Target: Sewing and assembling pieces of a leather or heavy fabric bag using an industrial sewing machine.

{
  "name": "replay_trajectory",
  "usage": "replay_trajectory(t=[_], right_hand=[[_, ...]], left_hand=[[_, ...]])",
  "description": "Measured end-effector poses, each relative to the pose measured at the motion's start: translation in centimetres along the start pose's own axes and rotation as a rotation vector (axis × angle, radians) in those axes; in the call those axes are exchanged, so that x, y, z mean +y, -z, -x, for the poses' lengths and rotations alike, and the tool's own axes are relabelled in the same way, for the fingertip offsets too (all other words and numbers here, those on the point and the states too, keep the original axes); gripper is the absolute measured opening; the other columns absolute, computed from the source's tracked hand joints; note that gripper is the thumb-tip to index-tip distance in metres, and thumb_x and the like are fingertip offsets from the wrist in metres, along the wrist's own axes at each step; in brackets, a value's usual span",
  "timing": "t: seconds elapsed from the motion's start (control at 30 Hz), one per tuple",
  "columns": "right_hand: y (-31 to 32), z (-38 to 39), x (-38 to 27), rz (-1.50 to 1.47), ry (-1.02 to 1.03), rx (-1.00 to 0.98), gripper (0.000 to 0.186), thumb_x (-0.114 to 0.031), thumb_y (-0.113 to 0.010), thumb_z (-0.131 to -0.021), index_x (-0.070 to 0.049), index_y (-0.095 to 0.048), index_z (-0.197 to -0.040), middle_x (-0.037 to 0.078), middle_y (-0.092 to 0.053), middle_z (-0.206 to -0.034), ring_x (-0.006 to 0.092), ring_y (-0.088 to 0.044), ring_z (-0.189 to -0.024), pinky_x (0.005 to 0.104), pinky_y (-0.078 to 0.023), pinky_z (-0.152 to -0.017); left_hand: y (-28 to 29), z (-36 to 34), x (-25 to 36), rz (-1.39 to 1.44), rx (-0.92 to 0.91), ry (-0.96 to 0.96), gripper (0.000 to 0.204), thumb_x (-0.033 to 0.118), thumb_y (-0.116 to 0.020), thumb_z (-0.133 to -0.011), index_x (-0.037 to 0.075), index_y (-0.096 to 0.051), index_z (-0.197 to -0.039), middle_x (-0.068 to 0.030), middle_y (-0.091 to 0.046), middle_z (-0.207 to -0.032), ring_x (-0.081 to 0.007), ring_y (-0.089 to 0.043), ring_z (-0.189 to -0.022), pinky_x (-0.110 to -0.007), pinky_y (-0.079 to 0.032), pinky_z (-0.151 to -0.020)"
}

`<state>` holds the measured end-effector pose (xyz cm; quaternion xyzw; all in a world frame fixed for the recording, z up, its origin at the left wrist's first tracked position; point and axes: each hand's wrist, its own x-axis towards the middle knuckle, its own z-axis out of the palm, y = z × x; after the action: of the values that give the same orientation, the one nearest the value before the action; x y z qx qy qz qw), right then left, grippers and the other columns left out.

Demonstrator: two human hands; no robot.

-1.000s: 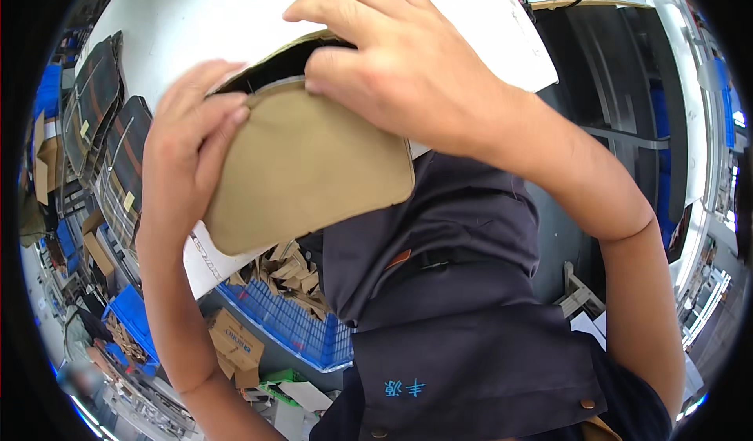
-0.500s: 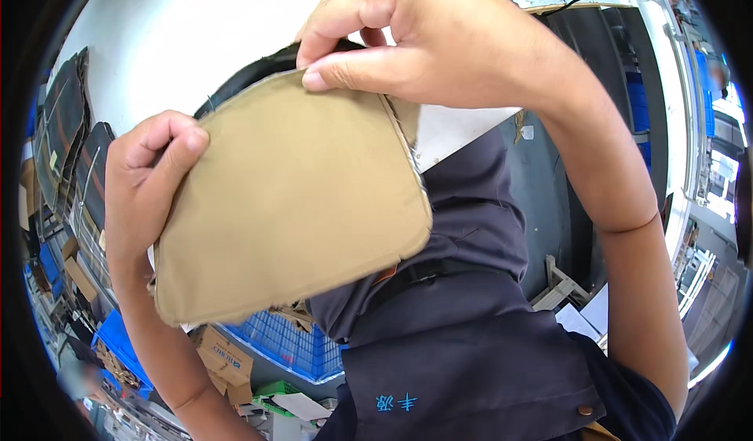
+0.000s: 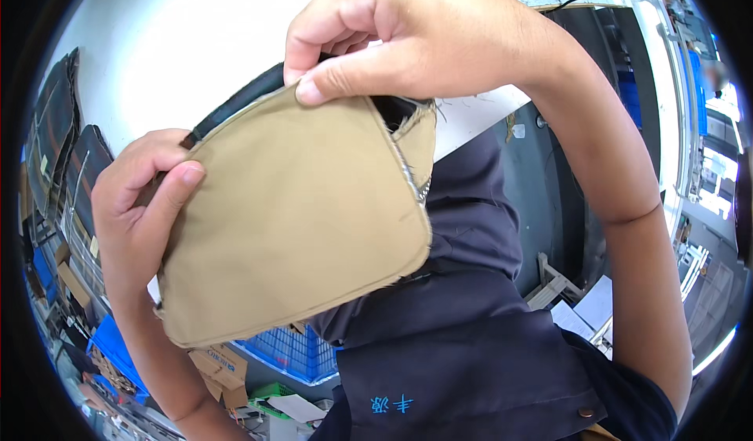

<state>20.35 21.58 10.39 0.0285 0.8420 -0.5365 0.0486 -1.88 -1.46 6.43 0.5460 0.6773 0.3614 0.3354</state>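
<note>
Pouch, rim-pinched, spans left hand to right hand.

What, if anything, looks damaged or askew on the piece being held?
The tan fabric piece, pinched in the left hand and right hand, looks frayed along its right edge, with stray threads and a tan flap jutting out there. Whether that is damage or a raw edge, I cannot tell.

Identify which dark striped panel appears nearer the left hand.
The lower dark striped panel, beside the left hand in view; the upper striped panel sits farther left.
</note>
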Motion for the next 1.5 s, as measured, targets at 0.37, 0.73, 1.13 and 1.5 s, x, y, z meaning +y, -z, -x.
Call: replay_trajectory(t=[0.37,0.73,1.13,1.5], right_hand=[[-1.3,0.9,0.8,-0.010,0.161,0.216,0.022,-0.019,-0.073,-0.096,0.002,-0.077,-0.099,0.012,-0.076,-0.084,0.0176,-0.072,-0.075,0.0306,-0.057,-0.072],[0.3,0.6,-1.1,-0.077,-0.111,0.201,0.017,-0.014,-0.069,-0.093,0.002,-0.073,-0.092,0.015,-0.075,-0.080,0.0214,-0.073,-0.073,0.0342,-0.057,-0.068],[-1.9,0.5,-0.2,0.182,-0.038,0.327,0.010,-0.007,-0.068,-0.090,0.002,-0.069,-0.085,0.012,-0.070,-0.074,0.0180,-0.068,-0.068,0.0330,-0.054,-0.063],[-2.0,0.4,0.3,0.133,0.018,0.385,0.015,-0.012,-0.070,-0.092,0.002,-0.068,-0.086,0.013,-0.070,-0.073,0.0196,-0.067,-0.067,0.0343,-0.054,-0.064]], left_hand=[[0.1,1.0,-0.7,0.025,0.156,0.081,0.007,-0.004,-0.075,-0.092,-0.004,-0.070,-0.098,-0.0076,-0.073,-0.105,-0.0105,-0.062,-0.093,-0.024,-0.048,-0.085],[0.2,1.0,-1.5,0.123,0.206,0.063,0.010,-0.007,-0.074,-0.092,-0.002,-0.067,-0.095,-0.0102,-0.071,-0.112,-0.0102,-0.064,-0.097,-0.024,-0.049,-0.089],[0.0,1.0,-1.2,0.118,0.207,0.065,0.011,-0.007,-0.075,-0.091,0.000,-0.067,-0.093,-0.0091,-0.070,-0.109,-0.0086,-0.063,-0.094,-0.023,-0.048,-0.086],[0.0,1.2,-1.3,0.146,0.235,0.115,0.011,-0.005,-0.076,-0.092,0.000,-0.066,-0.094,-0.0088,-0.070,-0.108,-0.0073,-0.062,-0.091,-0.022,-0.048,-0.085]])
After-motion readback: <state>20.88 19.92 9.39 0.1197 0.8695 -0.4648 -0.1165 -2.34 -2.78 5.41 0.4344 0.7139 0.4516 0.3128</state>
